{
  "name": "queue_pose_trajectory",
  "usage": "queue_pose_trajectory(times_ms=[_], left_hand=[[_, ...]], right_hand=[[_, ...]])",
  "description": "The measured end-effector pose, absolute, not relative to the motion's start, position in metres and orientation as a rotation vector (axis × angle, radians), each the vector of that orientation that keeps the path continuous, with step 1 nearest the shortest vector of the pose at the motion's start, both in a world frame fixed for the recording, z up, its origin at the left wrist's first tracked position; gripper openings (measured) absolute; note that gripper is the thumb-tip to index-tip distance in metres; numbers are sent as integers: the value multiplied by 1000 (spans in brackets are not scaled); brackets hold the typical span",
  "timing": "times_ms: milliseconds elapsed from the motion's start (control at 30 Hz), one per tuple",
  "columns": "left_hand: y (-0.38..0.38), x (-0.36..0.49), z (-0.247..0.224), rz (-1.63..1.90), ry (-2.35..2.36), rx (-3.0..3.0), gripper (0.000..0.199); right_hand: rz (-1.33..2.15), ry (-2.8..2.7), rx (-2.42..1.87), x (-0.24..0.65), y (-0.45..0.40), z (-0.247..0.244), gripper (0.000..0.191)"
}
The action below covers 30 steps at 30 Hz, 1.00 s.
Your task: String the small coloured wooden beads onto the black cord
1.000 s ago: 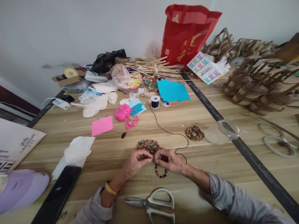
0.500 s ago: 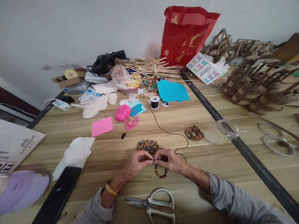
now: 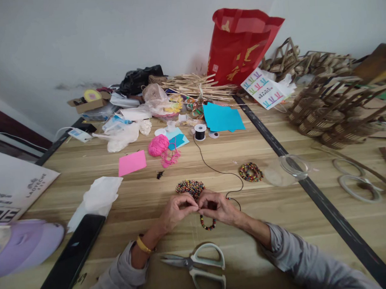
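Thumb and forefinger of my left hand [image 3: 180,210] are pinched, tip to tip with those of my right hand [image 3: 217,206]. They meet on a beaded cord, whose multicoloured bead loop [image 3: 208,226] hangs or lies just below the fingers. The exact bit between the fingertips is too small to make out. Behind the hands lies a heap of similar beads [image 3: 189,187], partly covered by my fingers. A thin black cord [image 3: 218,172] runs from a black spool [image 3: 200,132] to beside my right hand. White-handled scissors [image 3: 198,263] rest nearest me, blades apart.
A coiled bead strand [image 3: 250,172] and a clear plastic lid [image 3: 293,168] lie to the right. Pink yarn [image 3: 158,145], pink paper [image 3: 132,163] and blue sheets [image 3: 223,116] lie farther back. A phone [image 3: 72,256] is at left; small baskets [image 3: 322,115] stand at right.
My fingers have shifted very slightly at the pinch point. Everything else has stayed in place.
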<state>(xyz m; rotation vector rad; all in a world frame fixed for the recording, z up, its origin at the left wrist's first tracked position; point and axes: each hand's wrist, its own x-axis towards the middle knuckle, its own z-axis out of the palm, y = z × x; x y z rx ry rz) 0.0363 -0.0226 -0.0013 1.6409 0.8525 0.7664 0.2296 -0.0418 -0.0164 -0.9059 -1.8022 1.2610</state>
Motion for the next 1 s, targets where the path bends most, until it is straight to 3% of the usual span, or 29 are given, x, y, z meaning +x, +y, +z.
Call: queue_pose_trajectory(times_ms=[333,600,733,1000], left_hand=[[-25,38,-2,794,848,1690,17],[-22,36,-3,897,1014,1820,12],[-20,34,-7,945,1069,2032,9],[-22,34,-18,778,1058,2473,9]], right_hand=[[1465,-1657,-936,227,-47,-19,27],[1296,-1617,-1013,227,-43,-25,23],[1182,-1614,-1033,228,-41,-27,20],[1362,-1426,-1053,226,-44,-40,21]])
